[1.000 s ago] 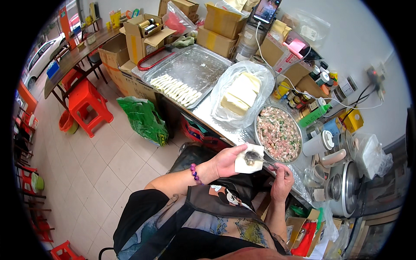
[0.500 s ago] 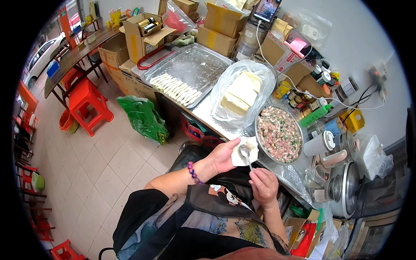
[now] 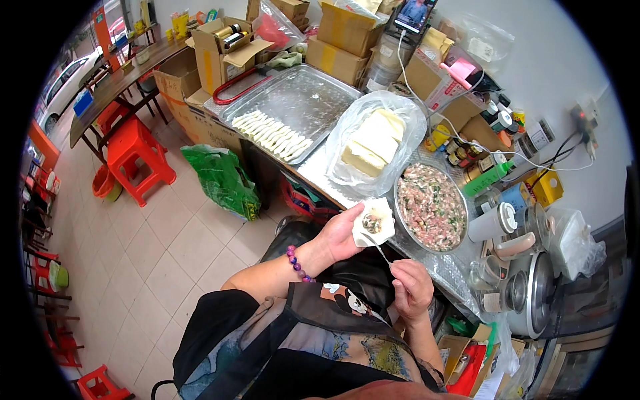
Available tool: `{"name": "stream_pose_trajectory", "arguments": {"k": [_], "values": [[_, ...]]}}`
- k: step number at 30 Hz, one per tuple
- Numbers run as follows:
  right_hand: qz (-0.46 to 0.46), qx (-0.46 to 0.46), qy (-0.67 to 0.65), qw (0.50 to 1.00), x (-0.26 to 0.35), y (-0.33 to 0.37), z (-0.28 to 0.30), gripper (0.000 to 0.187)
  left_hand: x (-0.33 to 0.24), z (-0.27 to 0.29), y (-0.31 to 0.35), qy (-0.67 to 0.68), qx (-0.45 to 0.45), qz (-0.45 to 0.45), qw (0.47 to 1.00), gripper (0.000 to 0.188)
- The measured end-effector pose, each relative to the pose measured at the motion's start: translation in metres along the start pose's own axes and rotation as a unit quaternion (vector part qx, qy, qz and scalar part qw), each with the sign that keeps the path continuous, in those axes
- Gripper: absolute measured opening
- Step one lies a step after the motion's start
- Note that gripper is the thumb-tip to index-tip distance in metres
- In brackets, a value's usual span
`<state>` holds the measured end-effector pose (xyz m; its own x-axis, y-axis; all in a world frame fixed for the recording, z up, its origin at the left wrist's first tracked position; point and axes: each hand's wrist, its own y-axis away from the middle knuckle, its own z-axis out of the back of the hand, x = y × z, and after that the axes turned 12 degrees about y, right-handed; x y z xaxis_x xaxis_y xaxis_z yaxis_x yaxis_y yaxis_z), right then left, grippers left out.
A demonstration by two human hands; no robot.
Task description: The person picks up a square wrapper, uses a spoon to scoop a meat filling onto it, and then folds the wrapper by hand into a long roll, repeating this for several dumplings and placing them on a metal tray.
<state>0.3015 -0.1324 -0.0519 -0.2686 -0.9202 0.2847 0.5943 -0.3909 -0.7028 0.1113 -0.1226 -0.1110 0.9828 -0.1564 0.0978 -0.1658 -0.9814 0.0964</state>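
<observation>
My left hand (image 3: 342,235) holds a square dough wrapper (image 3: 381,212) on its fingers, the wrapper's edges curling up a little. A dab of meat filling (image 3: 372,223) lies in the wrapper's middle. In my right hand (image 3: 411,288) the fingers pinch the handle of a metal spoon (image 3: 381,251), whose far end touches the wrapper's near edge. Just right of the wrapper stands a round metal bowl of minced meat with green bits (image 3: 430,207). Beyond my hands, a stack of pale wrappers (image 3: 371,148) rests in a clear plastic bag (image 3: 408,110).
At the table's far left, a metal tray (image 3: 303,90) carries rows of folded dumplings (image 3: 272,135). Jars, a white cup (image 3: 492,222) and a lidded pot (image 3: 537,293) crowd the right side. Cardboard boxes (image 3: 343,30) and a phone (image 3: 413,15) stand at the back. A red stool (image 3: 137,157) is on the floor.
The spoon has drawn back from the wrapper's middle toward its near edge, and the filling now shows there. The wrapper is slightly higher and more cupped.
</observation>
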Motion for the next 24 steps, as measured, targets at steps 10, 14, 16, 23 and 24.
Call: {"name": "stream_pose_trajectory", "arguments": {"k": [10,14,16,23,24], "values": [[-0.254,-0.050,-0.161,0.952,-0.026,0.023,0.007,0.013,0.010,-0.001,0.012,-0.053,0.073,0.125,0.988,0.042],[-0.279,-0.084,-0.178,0.940,-0.030,0.033,0.004,0.014,0.012,0.005,0.011,-0.067,0.047,0.114,0.990,0.041],[-0.242,-0.087,-0.142,0.956,-0.028,0.030,0.005,0.013,0.013,0.010,0.010,-0.063,0.030,0.110,0.992,0.040],[0.034,0.050,0.134,0.989,-0.017,0.014,0.001,0.028,0.010,0.011,0.003,-0.014,0.017,0.090,0.996,0.040],[0.042,0.068,0.139,0.987,-0.016,0.014,-0.003,0.029,0.009,0.009,0.002,-0.012,-0.005,0.076,0.997,0.040]]}}
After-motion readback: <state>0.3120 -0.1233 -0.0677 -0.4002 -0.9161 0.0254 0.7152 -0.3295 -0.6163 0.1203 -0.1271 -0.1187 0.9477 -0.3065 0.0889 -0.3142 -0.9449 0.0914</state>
